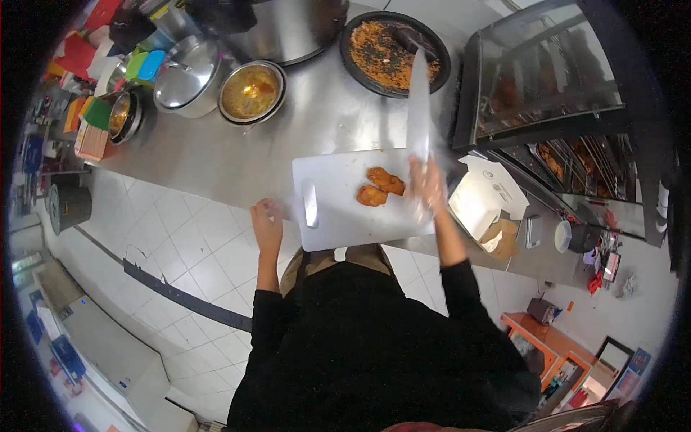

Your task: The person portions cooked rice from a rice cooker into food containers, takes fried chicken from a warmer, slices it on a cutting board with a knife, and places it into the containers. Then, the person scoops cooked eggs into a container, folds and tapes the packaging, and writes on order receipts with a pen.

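Note:
Two browned pieces of food, one (386,181) a little above the other (371,195), lie on a white cutting board (338,219) at the counter's front edge. My right hand (428,186) is over the board's right edge, closed round the lower end of a large pale blade-like tool (419,108); both are blurred by motion. The tool points up toward a round black pan (360,75) of orange-brown crumbs. My left hand (267,214), fingers curled, hangs left of the board, apart from it. Whether it holds anything is hidden.
A bowl of yellowish liquid (250,92), a lidded pot (188,83) and a large metal pot (299,29) stand at the back left. To the right are an open white box (475,198) and a glass-fronted cabinet (547,72) with trays of food.

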Action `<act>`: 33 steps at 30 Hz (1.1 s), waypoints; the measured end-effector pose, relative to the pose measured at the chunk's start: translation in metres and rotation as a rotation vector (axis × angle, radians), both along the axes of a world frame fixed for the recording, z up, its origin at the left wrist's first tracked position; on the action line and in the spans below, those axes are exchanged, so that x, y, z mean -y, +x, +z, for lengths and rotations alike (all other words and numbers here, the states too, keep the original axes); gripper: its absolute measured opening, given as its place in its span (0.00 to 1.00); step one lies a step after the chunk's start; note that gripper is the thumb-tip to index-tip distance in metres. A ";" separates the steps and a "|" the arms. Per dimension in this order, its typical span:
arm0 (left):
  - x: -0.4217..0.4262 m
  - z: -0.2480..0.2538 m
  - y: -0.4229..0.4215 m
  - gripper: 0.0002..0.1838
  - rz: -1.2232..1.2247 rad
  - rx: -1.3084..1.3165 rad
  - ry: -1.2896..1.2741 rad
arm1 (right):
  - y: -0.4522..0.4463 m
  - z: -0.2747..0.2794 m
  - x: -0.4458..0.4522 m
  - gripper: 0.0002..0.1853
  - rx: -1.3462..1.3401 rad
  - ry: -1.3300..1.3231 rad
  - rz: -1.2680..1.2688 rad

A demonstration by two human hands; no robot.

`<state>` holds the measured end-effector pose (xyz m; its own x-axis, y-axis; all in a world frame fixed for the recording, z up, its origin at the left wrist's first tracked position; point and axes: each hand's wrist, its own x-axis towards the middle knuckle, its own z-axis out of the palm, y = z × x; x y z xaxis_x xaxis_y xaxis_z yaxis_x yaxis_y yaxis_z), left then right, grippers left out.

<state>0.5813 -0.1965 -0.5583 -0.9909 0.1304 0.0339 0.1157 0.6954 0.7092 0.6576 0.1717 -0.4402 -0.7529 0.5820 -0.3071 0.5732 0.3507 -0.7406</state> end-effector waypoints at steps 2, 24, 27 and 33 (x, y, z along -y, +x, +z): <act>-0.002 -0.005 -0.002 0.12 -0.018 0.017 0.016 | 0.056 -0.079 0.017 0.23 -0.062 0.361 0.075; -0.225 0.055 -0.017 0.31 -1.216 -0.247 -0.161 | 0.124 -0.044 0.051 0.17 0.372 0.188 0.164; -0.233 0.029 -0.013 0.32 -1.371 -0.200 -0.244 | 0.116 -0.050 0.064 0.18 0.479 0.133 0.078; -0.227 0.008 -0.016 0.30 -1.386 -0.220 -0.208 | 0.115 -0.095 0.073 0.21 0.495 0.065 -0.024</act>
